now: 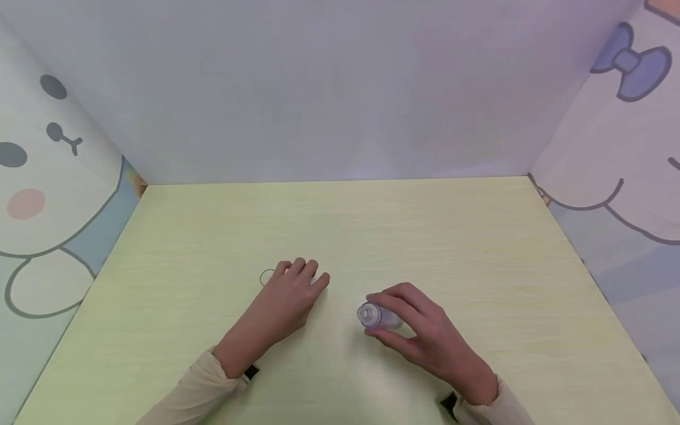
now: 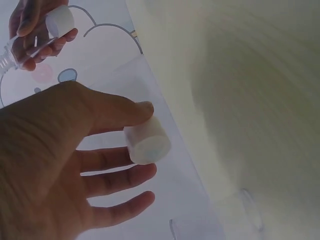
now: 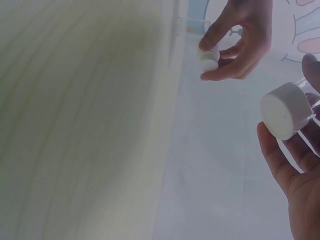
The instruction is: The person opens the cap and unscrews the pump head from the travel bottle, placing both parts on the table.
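My left hand (image 1: 291, 292) pinches a small white cap (image 2: 147, 142) between thumb and forefinger, its other fingers spread. In the head view that hand mostly hides the cap. My right hand (image 1: 425, 327) grips a small clear bottle (image 1: 370, 315) round its body, to the right of the left hand. The bottle's clear neck points away from the palm, and a white end piece (image 3: 286, 111) shows at the opposite end in the right wrist view. Beyond the left fingers lies a clear, tube-like cover (image 2: 245, 202), its round rim just visible in the head view.
Both hands are over a pale wood-grain table (image 1: 345, 230). A plain light wall (image 1: 340, 88) stands at the back edge, and side panels with cartoon faces flank the table left (image 1: 53, 206) and right (image 1: 600, 147).
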`<state>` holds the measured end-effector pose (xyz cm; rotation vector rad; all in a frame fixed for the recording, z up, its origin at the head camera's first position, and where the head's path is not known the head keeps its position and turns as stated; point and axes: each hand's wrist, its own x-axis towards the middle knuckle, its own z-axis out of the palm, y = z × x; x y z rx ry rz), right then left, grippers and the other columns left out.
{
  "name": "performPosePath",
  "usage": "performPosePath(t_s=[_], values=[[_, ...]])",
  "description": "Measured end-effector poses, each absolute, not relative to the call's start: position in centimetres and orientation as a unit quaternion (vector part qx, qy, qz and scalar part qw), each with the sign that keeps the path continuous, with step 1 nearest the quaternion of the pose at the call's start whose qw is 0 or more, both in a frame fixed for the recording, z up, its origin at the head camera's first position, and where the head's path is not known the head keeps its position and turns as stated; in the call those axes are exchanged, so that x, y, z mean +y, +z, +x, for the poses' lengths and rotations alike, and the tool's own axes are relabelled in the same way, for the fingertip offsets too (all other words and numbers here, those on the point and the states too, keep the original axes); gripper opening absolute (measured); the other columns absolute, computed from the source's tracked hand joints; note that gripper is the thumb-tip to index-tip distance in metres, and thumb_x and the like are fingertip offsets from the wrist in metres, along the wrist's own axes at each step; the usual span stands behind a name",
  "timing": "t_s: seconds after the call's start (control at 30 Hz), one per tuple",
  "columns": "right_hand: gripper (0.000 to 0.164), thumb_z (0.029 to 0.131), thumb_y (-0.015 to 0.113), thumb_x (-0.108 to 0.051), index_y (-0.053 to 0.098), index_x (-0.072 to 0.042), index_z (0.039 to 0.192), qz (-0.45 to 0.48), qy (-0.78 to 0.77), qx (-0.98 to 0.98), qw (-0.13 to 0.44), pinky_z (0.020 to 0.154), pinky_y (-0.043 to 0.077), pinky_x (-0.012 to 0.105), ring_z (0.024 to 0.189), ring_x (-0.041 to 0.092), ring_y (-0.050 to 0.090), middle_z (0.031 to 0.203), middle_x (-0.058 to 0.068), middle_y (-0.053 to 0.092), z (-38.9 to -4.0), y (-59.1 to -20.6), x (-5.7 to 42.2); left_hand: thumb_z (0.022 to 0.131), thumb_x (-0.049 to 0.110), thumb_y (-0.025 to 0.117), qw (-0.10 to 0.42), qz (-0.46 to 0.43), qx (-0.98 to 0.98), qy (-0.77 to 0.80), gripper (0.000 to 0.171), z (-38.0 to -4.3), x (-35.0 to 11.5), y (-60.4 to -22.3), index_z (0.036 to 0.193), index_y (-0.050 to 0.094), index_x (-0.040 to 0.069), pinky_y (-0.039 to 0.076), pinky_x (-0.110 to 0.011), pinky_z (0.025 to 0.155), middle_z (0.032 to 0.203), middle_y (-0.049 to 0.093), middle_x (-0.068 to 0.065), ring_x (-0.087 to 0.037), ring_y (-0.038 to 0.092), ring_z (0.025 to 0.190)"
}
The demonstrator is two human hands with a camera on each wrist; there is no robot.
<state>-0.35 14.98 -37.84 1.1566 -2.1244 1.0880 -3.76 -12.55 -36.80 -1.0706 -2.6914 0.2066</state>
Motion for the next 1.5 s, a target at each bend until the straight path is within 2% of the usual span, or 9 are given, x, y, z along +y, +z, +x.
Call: performPosePath(t_s=[0.27, 0.5, 0.83, 1.13, 1.5], values=[[0.043, 0.097, 0.075, -0.033, 0.069, -0.004, 0.129, 0.421, 0.398, -0.781, 0.233, 0.09, 0.055, 0.015, 0.096, 0.014, 0.066, 0.112, 0.005, 0.067, -0.3, -37.9, 15.0, 0.084, 0.004, 0.077, 0.045, -0.345, -0.934, 0.082, 0.027, -4.2, -12.6, -37.4, 0.106, 0.065, 0.015, 0.054, -0.047, 0.086, 0.098, 0.061, -0.008, -0.028, 0.06, 0.092], [0.043, 0.097, 0.075, -0.034, 0.069, -0.005, 0.129, 0.422, 0.399, -0.781, 0.231, 0.09, 0.055, 0.014, 0.097, 0.012, 0.065, 0.112, 0.004, 0.067, -0.3, -37.9, 15.0, 0.084, -0.003, 0.076, 0.016, -0.336, -0.939, 0.07, 0.027, -4.6, -12.8, -38.0, 0.104, 0.066, 0.013, 0.054, -0.05, 0.087, 0.098, 0.062, -0.009, -0.029, 0.06, 0.092], [0.042, 0.097, 0.075, -0.032, 0.069, -0.004, 0.128, 0.427, 0.401, -0.775, 0.237, 0.088, 0.056, 0.016, 0.096, 0.013, 0.066, 0.111, 0.005, 0.067, -0.3, -37.9, 14.8, 0.083, -0.004, 0.075, 0.027, -0.337, -0.939, 0.069, 0.026, -4.6, -13.0, -38.2, 0.1, 0.064, 0.012, 0.054, -0.05, 0.084, 0.094, 0.059, -0.009, -0.029, 0.058, 0.089], [0.043, 0.095, 0.078, -0.029, 0.069, -0.003, 0.128, 0.427, 0.403, -0.773, 0.239, 0.088, 0.056, 0.016, 0.096, 0.013, 0.066, 0.11, 0.006, 0.067, -0.3, -38.0, 14.9, 0.088, 0.007, 0.077, 0.062, -0.329, -0.939, 0.081, 0.026, -4.4, -13.2, -38.3, 0.108, 0.061, 0.012, 0.052, -0.052, 0.085, 0.092, 0.058, -0.006, -0.028, 0.057, 0.09], [0.042, 0.097, 0.074, -0.034, 0.069, -0.006, 0.128, 0.412, 0.396, -0.789, 0.229, 0.091, 0.055, 0.014, 0.097, 0.013, 0.066, 0.112, 0.004, 0.068, -0.6, -38.4, 15.1, 0.09, 0.021, 0.08, 0.067, -0.315, -0.946, 0.033, 0.037, -3.8, -13.9, -37.4, 0.122, 0.064, 0.014, 0.051, -0.055, 0.099, 0.117, 0.065, -0.007, -0.031, 0.061, 0.113]])
